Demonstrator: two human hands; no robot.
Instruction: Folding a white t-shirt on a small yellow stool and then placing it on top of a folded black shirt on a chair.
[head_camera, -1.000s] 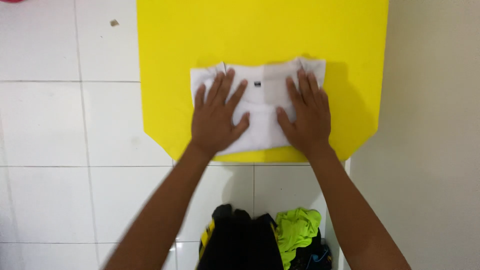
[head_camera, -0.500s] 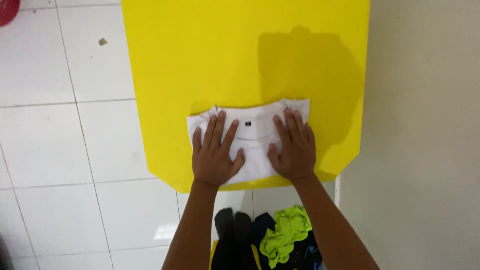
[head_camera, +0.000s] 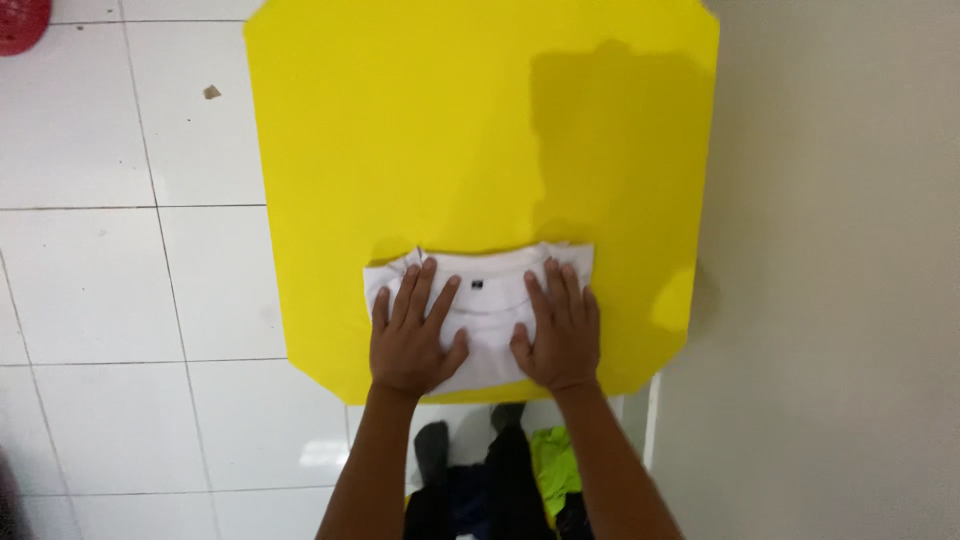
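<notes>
The white T-shirt lies folded into a compact rectangle, collar side up, on the near edge of the yellow board, roughly centred left to right. The fold looks essentially done: sleeves and sides are tucked in and no loose cloth hangs off the board. What appears left is the final flattening, and the shirt is not yet lifted off the board.

The left hand lies flat, palm down, on the left half of the shirt, fingers spread and pointing away from the person, thumb angled inward. The right hand mirrors it on the right half, fingers closer together. Neither hand clamps anything: both are splayed and only pressing on the fabric. The thumbs sit near each other over the shirt's middle but apart.

The bottom hem is hidden under the palms and wrists, so whether that edge is squared up cannot be told.

The board rests on a white tiled floor next to a beige wall. A heap of dark and lime-green clothes lies just below the board's near edge, between the forearms.
</notes>
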